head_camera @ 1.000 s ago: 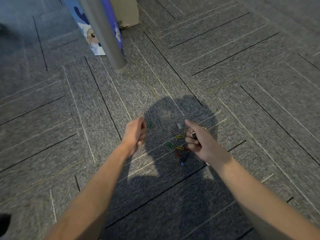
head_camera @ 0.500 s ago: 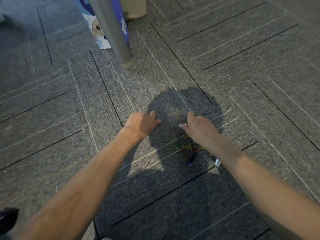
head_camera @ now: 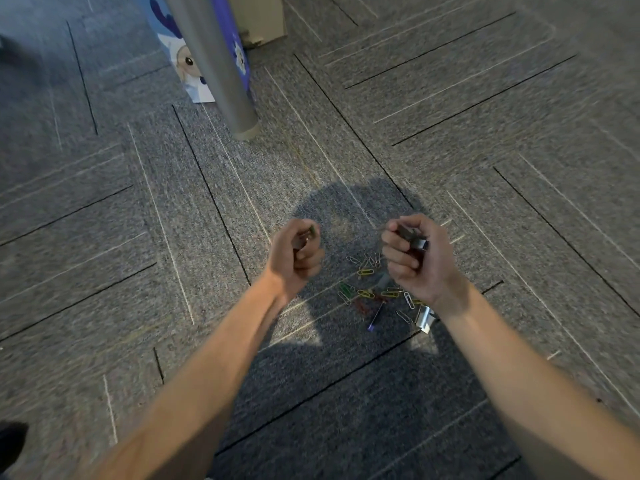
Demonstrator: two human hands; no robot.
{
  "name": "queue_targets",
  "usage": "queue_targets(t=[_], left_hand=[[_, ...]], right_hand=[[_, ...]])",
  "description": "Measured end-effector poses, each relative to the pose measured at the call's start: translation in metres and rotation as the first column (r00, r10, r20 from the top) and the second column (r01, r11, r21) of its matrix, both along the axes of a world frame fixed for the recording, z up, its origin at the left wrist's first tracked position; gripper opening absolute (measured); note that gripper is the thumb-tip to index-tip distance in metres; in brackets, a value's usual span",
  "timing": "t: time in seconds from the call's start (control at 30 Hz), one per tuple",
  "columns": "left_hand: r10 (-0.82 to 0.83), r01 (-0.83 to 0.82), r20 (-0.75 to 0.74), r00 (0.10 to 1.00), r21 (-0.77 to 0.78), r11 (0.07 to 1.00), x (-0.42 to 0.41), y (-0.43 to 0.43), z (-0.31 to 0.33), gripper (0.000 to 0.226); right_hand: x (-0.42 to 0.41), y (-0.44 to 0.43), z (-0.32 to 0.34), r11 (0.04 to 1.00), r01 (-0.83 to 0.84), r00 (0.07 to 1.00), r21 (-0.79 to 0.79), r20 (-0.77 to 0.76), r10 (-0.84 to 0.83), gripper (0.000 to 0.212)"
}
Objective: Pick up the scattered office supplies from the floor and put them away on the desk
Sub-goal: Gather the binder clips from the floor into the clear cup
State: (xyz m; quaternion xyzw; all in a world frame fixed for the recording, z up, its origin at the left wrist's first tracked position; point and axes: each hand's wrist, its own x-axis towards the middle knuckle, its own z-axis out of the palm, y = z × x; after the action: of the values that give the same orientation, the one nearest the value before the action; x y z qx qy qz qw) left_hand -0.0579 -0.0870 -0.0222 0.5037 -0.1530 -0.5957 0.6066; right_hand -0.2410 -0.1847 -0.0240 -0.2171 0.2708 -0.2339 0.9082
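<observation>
Several coloured paper clips (head_camera: pixel 366 292) lie scattered on the grey carpet, with a blue push pin (head_camera: pixel 374 320) and a silver binder clip (head_camera: pixel 424 319) among them. My left hand (head_camera: pixel 298 258) is curled into a fist above the carpet, gripping small supplies; a green paper clip pokes out at the top. My right hand (head_camera: pixel 414 258) is curled around a dark metal binder clip (head_camera: pixel 415 239) and hovers over the right part of the pile. Both hands are lifted off the floor. The desk top is out of view.
A grey metal desk leg (head_camera: pixel 221 67) stands on the carpet at the upper left. Behind it sits a blue and white bag with a cartoon figure (head_camera: pixel 183 60) and a beige box (head_camera: pixel 258 19). My shadow covers the pile.
Both hands reached down to the carpet half a second ago, closed on items, and have now lifted up as fists. A green clip left the floor with my left hand.
</observation>
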Motion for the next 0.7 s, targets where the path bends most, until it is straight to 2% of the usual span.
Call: queue_targets(t=[0.1,0.2,0.37,0.5,0.6,0.7], left_hand=[[0.054,-0.075,-0.194,0.98,-0.103,0.992,-0.014,-0.002,0.011,0.025],[0.069,-0.107,-0.281,0.957,-0.121,0.987,-0.021,-0.005,0.02,0.029],[0.118,-0.14,-0.238,0.964,-0.076,0.987,-0.017,-0.007,0.021,0.036],[0.165,-0.167,-0.163,0.973,0.002,0.986,-0.01,-0.006,0.035,0.037],[0.167,-0.16,-0.063,0.984,0.104,0.982,-0.002,0.001,0.103,0.036],[0.202,-0.207,0.049,0.978,0.155,0.966,0.007,0.006,0.225,0.037]], right_hand=[[-0.001,0.003,0.003,1.0,0.016,1.0,0.023,0.006,-0.016,0.023],[-0.001,0.007,0.004,1.0,-0.008,0.998,0.01,-0.058,0.009,0.022],[0.008,0.008,0.009,0.992,-0.121,0.971,-0.032,-0.211,0.112,0.032],[0.021,0.003,0.024,0.992,-0.121,0.959,-0.035,-0.261,0.108,0.031],[0.038,-0.002,0.09,0.988,-0.151,0.968,0.03,-0.198,0.154,0.031],[0.06,0.0,0.21,0.972,-0.234,0.955,-0.004,-0.187,0.229,0.031]])
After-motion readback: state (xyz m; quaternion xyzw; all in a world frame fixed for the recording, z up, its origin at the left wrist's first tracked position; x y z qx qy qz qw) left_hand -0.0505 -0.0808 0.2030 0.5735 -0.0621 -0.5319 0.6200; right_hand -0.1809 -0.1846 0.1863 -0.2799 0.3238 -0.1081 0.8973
